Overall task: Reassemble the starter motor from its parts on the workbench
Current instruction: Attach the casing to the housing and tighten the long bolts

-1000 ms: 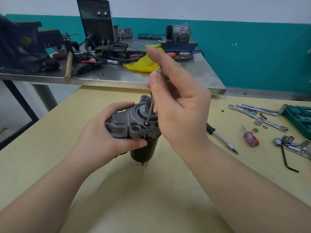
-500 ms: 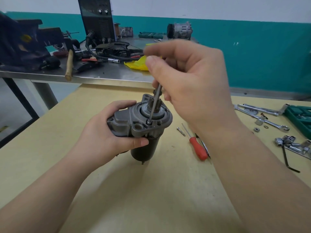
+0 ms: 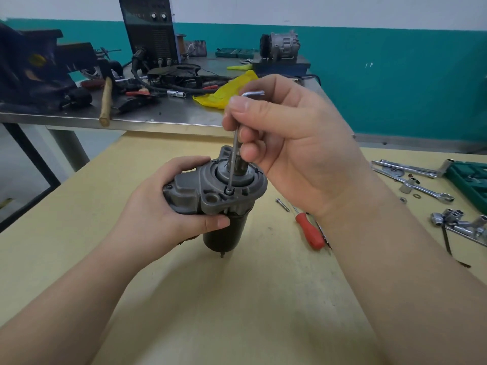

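While the right hand [image 3: 295, 143] pinches a hex key [image 3: 235, 146] upright into a screw [image 3: 229, 191] atop the starter motor [image 3: 218, 196], the left hand [image 3: 168, 204] clasps the motor on the bench [image 3: 237, 299], likely steadying it; a red screwdriver [image 3: 309, 231] lies just right of it.

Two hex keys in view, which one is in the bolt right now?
The silver hex key pinched in the right hand, tip seated in the starter motor bolt. The black hex key lies unused on the bench at right.
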{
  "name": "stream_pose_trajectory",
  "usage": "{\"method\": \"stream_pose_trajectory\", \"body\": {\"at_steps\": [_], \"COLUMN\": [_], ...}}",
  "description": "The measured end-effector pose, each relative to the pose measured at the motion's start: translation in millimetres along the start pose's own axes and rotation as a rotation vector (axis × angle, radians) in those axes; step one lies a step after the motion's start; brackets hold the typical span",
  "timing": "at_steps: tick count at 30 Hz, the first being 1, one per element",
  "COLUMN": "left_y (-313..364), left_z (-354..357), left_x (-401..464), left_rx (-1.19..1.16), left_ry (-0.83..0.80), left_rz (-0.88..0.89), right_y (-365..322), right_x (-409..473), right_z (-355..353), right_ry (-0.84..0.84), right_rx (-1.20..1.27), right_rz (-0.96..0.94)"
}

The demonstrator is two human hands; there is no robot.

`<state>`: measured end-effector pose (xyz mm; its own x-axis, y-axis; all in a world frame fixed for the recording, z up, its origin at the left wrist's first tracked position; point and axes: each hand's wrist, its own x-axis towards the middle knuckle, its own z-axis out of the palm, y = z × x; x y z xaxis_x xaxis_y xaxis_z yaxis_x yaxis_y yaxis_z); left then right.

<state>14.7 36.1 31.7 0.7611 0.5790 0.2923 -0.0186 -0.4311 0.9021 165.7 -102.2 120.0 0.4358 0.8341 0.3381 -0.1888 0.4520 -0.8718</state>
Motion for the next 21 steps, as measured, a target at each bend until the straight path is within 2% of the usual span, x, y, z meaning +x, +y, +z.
{"method": "stream_pose_trajectory", "body": {"at_steps": [4,8,12,15,21], "left_y": [1,-2,-3,-2,-1], "left_z": [2,2,2,2,2], "left_x": [1,1,1,1,1], "left_rx": [0.009,0.044,0.040,0.029,0.013], "left_ry": [0.001,0.013,0.007,0.001,-0.022], "left_rz": [0.011,0.034,0.023,0.022,0.001], "right_y": [33,55,48,36,10], "right_x": [-6,-7,-5,-2,1], "right_z": [9,15,9,8,9], "right_ry": [0.279,0.283,0.264,0.195,0.171], "right_rx": [-0.355,-0.488,-0.861,-0.957,-0.726], "right_rz": [-0.488,-0.679,-0.929,-0.898,-0.523]}}
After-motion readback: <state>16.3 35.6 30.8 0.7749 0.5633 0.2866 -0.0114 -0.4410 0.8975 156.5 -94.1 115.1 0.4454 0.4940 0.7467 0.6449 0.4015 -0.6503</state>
